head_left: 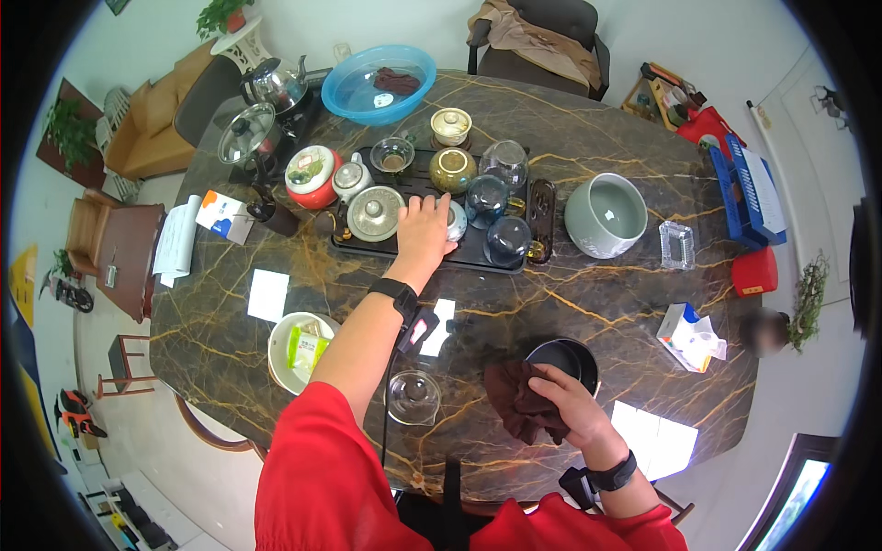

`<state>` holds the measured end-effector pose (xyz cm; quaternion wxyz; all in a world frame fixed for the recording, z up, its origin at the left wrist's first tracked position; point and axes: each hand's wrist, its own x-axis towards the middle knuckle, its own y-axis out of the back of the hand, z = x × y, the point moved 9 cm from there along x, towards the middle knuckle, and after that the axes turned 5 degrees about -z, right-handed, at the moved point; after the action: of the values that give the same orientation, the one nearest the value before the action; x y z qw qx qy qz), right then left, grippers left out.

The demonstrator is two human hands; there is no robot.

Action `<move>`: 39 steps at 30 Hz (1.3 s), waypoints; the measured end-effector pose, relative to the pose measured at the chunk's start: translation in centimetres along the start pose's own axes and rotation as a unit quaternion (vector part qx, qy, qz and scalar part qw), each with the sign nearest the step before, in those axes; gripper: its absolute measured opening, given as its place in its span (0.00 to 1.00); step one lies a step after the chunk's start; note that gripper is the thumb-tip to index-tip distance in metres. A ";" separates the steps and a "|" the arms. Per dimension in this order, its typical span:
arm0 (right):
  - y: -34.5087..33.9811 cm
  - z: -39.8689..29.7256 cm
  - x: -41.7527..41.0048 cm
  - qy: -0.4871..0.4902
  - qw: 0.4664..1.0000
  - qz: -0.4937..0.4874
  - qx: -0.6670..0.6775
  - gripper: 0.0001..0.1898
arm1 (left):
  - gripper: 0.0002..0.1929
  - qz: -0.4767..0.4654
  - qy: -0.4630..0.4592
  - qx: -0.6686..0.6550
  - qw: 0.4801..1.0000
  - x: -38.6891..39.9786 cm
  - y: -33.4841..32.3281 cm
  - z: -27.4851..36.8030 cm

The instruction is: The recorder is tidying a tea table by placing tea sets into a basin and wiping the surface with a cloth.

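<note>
My left hand [426,231] reaches over the black tea tray [475,258], its fingers at a small pale cup [455,222] that it partly hides; whether it grips the cup I cannot tell. Just left of it sits a lidded teapot [374,213]. Glass cups [508,241] with yellowish handles stand at the tray's right, near an upturned olive-brown bowl [453,170]. A lidded cup [451,127] is behind them. Nearer me, my right hand [568,406] holds a crumpled dark brown cloth [524,403] beside a black round container [568,355].
A glass lid [413,398] lies near the front edge, right of a white bin [279,351] holding packets. At the back is a blue basin [379,58] of water with a brown cloth. A celadon pot [605,224], glass ashtray [677,246] and tissue box [679,337] stand right.
</note>
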<state>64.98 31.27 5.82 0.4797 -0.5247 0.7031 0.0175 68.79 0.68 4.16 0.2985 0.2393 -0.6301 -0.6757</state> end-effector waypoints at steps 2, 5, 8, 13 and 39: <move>-0.8 -0.4 0.5 -0.001 1.000 -0.004 0.006 0.16 | 0.46 0.013 -0.005 -0.001 1.000 -0.6 0.2 -0.5; -1.5 -0.6 1.6 -0.035 0.999 -0.018 0.006 0.16 | 0.43 0.018 -0.002 -0.057 0.998 -2.8 1.5 -0.6; -2.6 -2.6 3.5 0.041 0.997 -0.006 -0.065 0.19 | 0.43 0.068 -0.030 -0.133 0.988 -7.4 5.6 -0.3; -7.9 -8.9 9.7 0.339 0.783 0.088 -0.513 0.19 | 0.45 0.008 0.027 -0.155 0.987 -16.2 6.6 -3.6; -13.1 -9.1 23.4 0.336 0.460 0.283 -0.771 0.26 | 0.42 -0.021 0.129 -0.224 0.966 -23.9 8.3 -6.3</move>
<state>69.16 3.73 0.79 -0.4255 -0.4180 0.6198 0.5100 90.97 12.89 10.60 0.4092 0.2647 -0.4132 -0.7692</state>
